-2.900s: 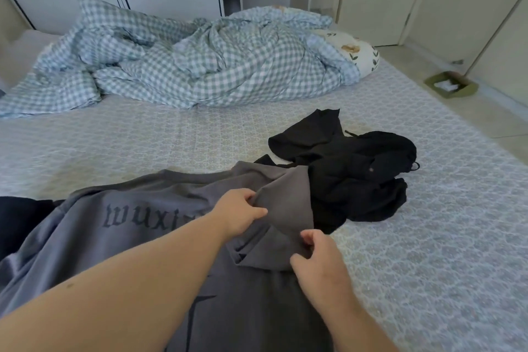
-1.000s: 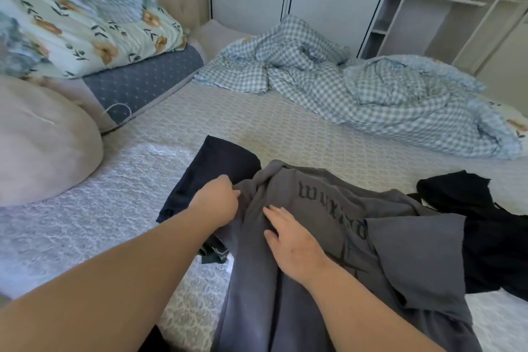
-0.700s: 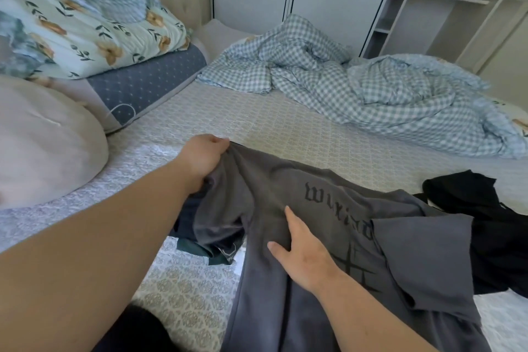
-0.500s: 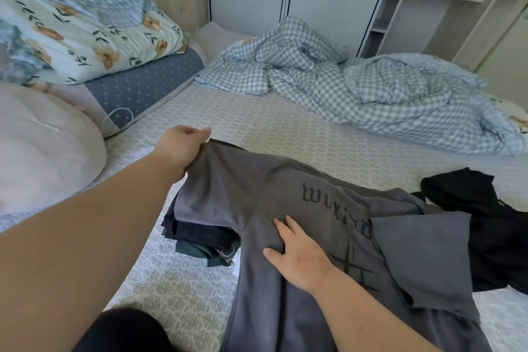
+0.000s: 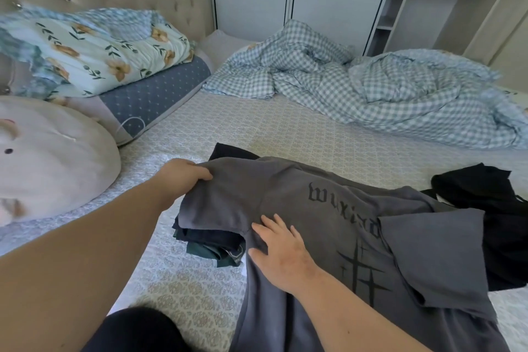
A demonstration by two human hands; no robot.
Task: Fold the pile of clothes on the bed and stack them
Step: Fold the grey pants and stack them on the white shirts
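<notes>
A grey T-shirt (image 5: 328, 208) with dark gothic lettering is lying spread across the near part of the bed (image 5: 257, 123). The left hand (image 5: 183, 177) is gripping the shirt's left sleeve, its fingers curling over the fabric edge, and the sleeve is draping over a small stack of folded dark clothes (image 5: 211, 243). The right hand (image 5: 283, 251) is pressing flat on the shirt body, fingers straight and spread. The other sleeve is lying folded inward across the print. Crumpled black clothes (image 5: 491, 208) are sitting beside the shirt toward the bed's right edge. A checked duvet (image 5: 371, 88) is lying bunched along the far side, and pillows (image 5: 94, 48) are leaning at the headboard end.
</notes>
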